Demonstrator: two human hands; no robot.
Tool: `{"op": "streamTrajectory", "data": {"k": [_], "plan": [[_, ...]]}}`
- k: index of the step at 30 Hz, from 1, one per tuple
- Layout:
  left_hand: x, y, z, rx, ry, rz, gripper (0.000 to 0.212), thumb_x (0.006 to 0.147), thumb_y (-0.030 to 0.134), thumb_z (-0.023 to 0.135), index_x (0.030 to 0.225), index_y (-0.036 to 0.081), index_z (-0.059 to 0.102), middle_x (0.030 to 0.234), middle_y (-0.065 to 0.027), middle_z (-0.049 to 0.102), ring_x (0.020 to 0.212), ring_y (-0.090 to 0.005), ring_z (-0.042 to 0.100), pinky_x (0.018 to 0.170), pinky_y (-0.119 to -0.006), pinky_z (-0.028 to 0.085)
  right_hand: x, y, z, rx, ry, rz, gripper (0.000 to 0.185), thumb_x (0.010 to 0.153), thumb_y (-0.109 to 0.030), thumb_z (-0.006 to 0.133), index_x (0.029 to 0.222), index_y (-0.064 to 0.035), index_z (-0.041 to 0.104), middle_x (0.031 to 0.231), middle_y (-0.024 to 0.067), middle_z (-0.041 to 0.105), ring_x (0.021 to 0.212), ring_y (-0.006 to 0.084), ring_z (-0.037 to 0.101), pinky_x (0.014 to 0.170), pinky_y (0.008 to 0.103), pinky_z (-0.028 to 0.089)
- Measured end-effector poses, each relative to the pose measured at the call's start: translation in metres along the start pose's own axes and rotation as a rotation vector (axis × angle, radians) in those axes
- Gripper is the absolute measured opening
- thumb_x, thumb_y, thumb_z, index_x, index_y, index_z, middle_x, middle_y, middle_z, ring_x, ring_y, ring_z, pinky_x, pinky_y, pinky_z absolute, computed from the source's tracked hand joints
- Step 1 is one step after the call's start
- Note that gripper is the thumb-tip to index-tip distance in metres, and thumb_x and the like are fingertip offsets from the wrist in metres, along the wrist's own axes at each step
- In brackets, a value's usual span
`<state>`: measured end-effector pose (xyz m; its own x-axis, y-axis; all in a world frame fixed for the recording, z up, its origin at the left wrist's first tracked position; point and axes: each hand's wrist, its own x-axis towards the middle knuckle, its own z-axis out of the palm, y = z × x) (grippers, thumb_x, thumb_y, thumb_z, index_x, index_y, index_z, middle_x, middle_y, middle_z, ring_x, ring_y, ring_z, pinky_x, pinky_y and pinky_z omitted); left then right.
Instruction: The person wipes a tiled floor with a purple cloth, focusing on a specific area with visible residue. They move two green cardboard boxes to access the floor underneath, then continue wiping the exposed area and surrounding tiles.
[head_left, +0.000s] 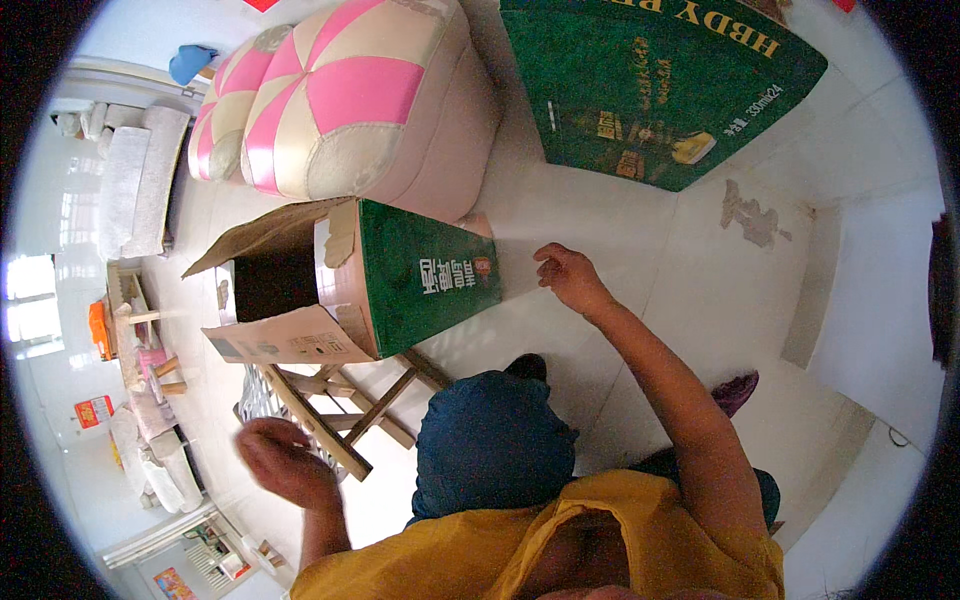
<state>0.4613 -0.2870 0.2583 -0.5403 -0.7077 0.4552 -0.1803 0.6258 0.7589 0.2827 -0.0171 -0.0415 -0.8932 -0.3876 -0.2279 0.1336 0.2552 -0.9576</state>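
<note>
My left hand (281, 457) is raised beside a wooden-framed folding stool (319, 412) at the lower left, its fingers curled and slightly blurred. My right hand (566, 277) hangs over the tiled floor with bent fingers, apart from the boxes, and no object shows in it. Between and ahead of my hands stands a green cardboard beer carton (427, 277) with its flaps spread and a dark inside. Another green carton (667, 90), larger in the picture, stands at the upper right.
Pink and cream padded stools (360, 97) stand just beyond the nearer carton. Sofas (142, 180) line the far left, near a wooden table (120, 315). A white panel (862, 300) rises at the right. A grey patch (750, 214) marks the floor.
</note>
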Motion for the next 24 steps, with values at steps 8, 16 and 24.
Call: {"op": "streamTrajectory", "data": {"k": [8, 16, 24], "plan": [[0.199, -0.169, -0.034, 0.025, -0.303, -0.072, 0.032, 0.096, 0.029, 0.04, 0.11, 0.004, 0.053, 0.095, -0.0082, 0.057, 0.084, -0.0183, 0.057, 0.075, -0.03, 0.047, -0.001, 0.046, 0.053, 0.393, -0.137, 0.28, 0.022, 0.089, -0.014, 0.055, 0.109, -0.0046, 0.056, 0.098, 0.0056, 0.06, 0.093, 0.0171, 0.06, 0.076, 0.0347, 0.05], [0.277, -0.288, -0.031, 0.035, -0.651, -0.654, 0.038, 0.095, 0.031, 0.043, 0.122, 0.005, 0.049, 0.103, -0.0105, 0.057, 0.091, -0.0213, 0.058, 0.08, -0.033, 0.047, 0.015, 0.045, 0.088, -0.574, -0.073, -0.246, 0.03, 0.082, -0.005, 0.058, 0.111, -0.0003, 0.057, 0.116, 0.0146, 0.057, 0.108, 0.0298, 0.056, 0.093, 0.0365, 0.044], [0.279, -0.294, -0.014, 0.077, -0.702, -0.693, 0.038, 0.095, 0.03, 0.043, 0.124, 0.005, 0.047, 0.106, -0.0106, 0.057, 0.093, -0.0215, 0.057, 0.082, -0.034, 0.046, 0.059, 0.076, 0.138, 0.259, 0.084, 0.442, 0.031, 0.09, -0.026, 0.049, 0.104, -0.0022, 0.063, 0.11, 0.0107, 0.061, 0.099, 0.0229, 0.056, 0.085, 0.0325, 0.043]]}}
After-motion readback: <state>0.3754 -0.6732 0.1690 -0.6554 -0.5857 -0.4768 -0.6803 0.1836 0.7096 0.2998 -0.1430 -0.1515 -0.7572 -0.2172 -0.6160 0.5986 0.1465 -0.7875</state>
